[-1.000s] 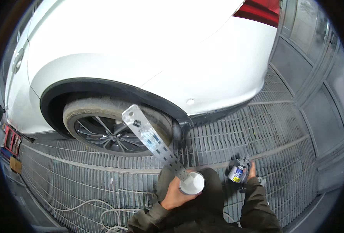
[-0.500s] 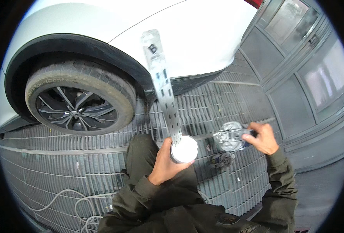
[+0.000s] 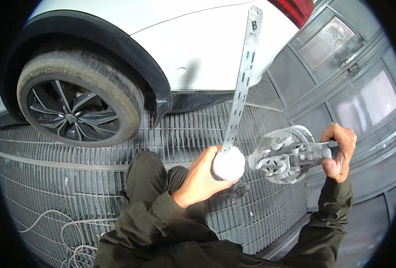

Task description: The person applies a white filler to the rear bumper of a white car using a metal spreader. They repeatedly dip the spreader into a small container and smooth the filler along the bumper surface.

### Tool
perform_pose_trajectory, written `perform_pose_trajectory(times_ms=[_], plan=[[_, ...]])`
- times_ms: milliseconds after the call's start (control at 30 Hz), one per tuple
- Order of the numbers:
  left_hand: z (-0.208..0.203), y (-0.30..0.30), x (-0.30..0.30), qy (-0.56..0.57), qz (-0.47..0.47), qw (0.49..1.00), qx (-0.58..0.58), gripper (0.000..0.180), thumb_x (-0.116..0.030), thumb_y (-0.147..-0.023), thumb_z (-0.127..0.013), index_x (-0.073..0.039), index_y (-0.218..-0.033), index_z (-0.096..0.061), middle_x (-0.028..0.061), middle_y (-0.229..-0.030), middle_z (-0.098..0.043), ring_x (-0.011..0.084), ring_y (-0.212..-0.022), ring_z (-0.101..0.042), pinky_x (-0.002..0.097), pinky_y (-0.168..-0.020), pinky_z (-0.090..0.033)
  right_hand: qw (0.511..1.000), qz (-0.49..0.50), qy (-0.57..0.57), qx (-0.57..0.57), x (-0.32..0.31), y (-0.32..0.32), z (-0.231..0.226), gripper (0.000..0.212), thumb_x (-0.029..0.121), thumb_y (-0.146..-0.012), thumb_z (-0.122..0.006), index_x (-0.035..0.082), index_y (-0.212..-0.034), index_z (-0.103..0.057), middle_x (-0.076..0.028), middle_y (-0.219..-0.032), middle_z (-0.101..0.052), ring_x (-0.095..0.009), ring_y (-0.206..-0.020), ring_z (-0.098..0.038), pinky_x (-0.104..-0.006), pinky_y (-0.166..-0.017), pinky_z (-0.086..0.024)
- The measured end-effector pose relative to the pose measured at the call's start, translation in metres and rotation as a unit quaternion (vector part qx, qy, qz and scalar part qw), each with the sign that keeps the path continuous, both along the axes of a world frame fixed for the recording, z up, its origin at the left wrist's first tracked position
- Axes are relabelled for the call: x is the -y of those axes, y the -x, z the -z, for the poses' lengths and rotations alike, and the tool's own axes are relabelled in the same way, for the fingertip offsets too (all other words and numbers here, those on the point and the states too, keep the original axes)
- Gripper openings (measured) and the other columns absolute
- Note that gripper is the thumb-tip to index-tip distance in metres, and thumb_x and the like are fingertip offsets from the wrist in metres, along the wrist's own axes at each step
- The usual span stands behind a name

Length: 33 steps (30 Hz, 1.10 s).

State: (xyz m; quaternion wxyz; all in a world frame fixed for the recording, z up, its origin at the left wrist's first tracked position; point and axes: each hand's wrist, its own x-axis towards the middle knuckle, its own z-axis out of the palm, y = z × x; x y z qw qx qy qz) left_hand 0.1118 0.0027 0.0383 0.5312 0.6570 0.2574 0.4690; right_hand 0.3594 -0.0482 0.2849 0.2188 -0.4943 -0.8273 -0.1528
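My left hand is closed around a small round cup, whose top shows white. A long, flat, slotted metal strip stands in the cup, leaning to the right. To the right of the cup, my right hand grips the end of a grey tool with a round body and several levers and knobs on top. Its surface looks coated in grey, and its exact kind is unclear. A small gap separates cup and tool. My fingertips beneath both things are hidden.
A white car stands ahead, its wheel at left and a red tail light at far right. Slatted grating covers the floor. A pale hose lies coiled at lower left. Grey panelled walls run along the right.
Both hands have moved right with what they hold. The strip has swung from leaning left to leaning right. The grey tool appears larger and more from above. The whole view has shifted.
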Motion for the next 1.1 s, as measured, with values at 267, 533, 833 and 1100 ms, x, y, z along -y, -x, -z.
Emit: perform_pose_trajectory(times_ms=[267, 533, 833, 1100], plan=[[-0.003, 0.001, 0.002, -0.002, -0.009, 1.000, -0.002, 0.078, -0.022, -0.069, -0.095, -0.003, -0.131, -0.050, 0.0153, -0.120, -0.064, 0.0246, -0.114, -0.065, 0.0372, -0.098, -0.052, 1.000, -0.010, -0.013, 0.006, -0.005, 0.016, -0.007, 0.063, 0.060, -0.085, -0.060, 0.001, -0.068, -0.053, -0.007, -0.058, -0.049, -0.020, -0.047, -0.049, -0.0320, -0.046, -0.034], [-0.008, 0.004, 0.000, -0.001, -0.009, 1.000, 0.010, 0.077, -0.022, -0.070, -0.094, -0.003, -0.132, -0.051, 0.0146, -0.121, -0.065, 0.0247, -0.114, -0.065, 0.0373, -0.098, -0.052, 1.000, -0.023, -0.004, -0.009, -0.010, 0.021, -0.011, 0.056, 0.052, -0.089, -0.054, 0.000, -0.068, -0.052, -0.005, -0.059, -0.047, -0.017, -0.047, -0.044, -0.0324, -0.047, -0.029], [-0.010, 0.006, 0.001, 0.004, -0.004, 1.000, 0.019, 0.077, -0.021, -0.071, -0.093, -0.002, -0.132, -0.050, 0.0140, -0.120, -0.064, 0.0229, -0.114, -0.065, 0.0365, -0.098, -0.051, 1.000, -0.021, -0.011, -0.006, -0.010, 0.026, -0.014, 0.052, 0.047, -0.092, -0.049, 0.001, -0.068, -0.052, -0.005, -0.057, -0.045, -0.016, -0.047, -0.041, -0.0324, -0.048, -0.027], [-0.011, 0.010, 0.000, 0.003, -0.003, 1.000, 0.021, 0.078, -0.020, -0.071, -0.093, -0.002, -0.133, -0.049, 0.0146, -0.122, -0.063, 0.0234, -0.115, -0.064, 0.0367, -0.099, -0.051, 1.000, -0.004, -0.022, 0.003, -0.011, 0.032, -0.016, 0.051, 0.046, -0.090, -0.048, 0.000, -0.068, -0.051, -0.005, -0.057, -0.043, -0.017, -0.048, -0.040, -0.0343, -0.049, -0.026]])
